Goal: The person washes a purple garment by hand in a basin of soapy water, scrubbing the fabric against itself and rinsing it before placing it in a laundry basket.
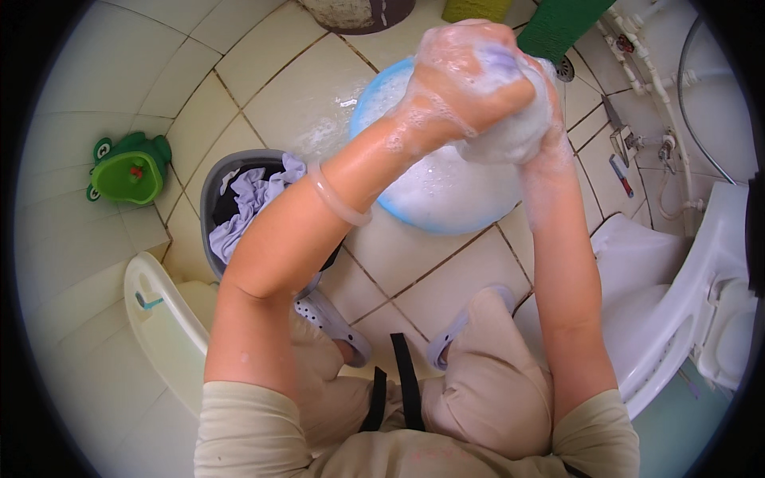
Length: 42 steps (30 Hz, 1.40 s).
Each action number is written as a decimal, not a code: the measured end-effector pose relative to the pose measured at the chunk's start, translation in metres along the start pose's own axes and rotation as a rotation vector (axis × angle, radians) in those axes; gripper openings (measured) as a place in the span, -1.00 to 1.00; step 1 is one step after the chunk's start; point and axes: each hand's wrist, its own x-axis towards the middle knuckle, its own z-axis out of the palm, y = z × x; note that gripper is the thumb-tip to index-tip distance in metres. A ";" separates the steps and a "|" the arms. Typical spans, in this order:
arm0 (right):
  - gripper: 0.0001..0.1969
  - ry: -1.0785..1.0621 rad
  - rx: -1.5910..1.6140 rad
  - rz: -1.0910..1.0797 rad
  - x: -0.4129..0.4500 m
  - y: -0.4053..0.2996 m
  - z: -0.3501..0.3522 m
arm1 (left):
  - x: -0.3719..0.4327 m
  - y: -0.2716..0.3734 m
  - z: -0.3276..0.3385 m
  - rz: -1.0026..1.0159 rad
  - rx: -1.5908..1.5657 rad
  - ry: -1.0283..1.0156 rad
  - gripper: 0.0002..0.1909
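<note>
Both my hands are raised and pressed together above a round blue basin [406,222] of foamy water on the tiled floor. My left hand [466,80], with a translucent bangle on its forearm, is closed on a suds-covered cloth [508,134]; a lavender patch shows between the fingers. Foam coats both hands and wrists. My right hand [547,89] grips the same cloth from the other side, its fingers mostly hidden behind the suds. A grey tub [210,197] with crumpled lavender cloth [251,194] and dark cloth stands beside the forearm with the bangle.
A green frog-shaped potty [128,173] hangs on the left wall, above a cream plastic tub [161,293]. On the right are white pipes [663,101], a scraper [621,176], a floor drain [563,69] and a white toilet [639,239]. A bucket [358,15] stands beyond the basin.
</note>
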 end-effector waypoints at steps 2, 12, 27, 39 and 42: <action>-0.72 -0.004 -0.056 -0.118 -0.005 0.009 0.006 | 0.002 0.003 -0.003 0.202 0.112 -0.019 -0.81; -0.72 -0.089 -0.010 0.268 0.007 0.027 -0.051 | -0.067 -0.038 0.014 -0.249 0.137 0.037 -0.62; -0.49 0.346 -0.349 0.088 0.024 0.067 0.040 | -0.244 -0.047 -0.260 -0.593 0.730 -0.372 -0.20; -0.63 0.039 -0.336 0.309 0.040 0.207 0.127 | -0.303 0.001 -0.345 -1.055 0.026 0.057 -0.46; -0.61 0.014 -0.319 0.260 0.025 0.253 0.130 | -0.296 0.030 -0.354 -1.133 -0.147 0.237 -0.37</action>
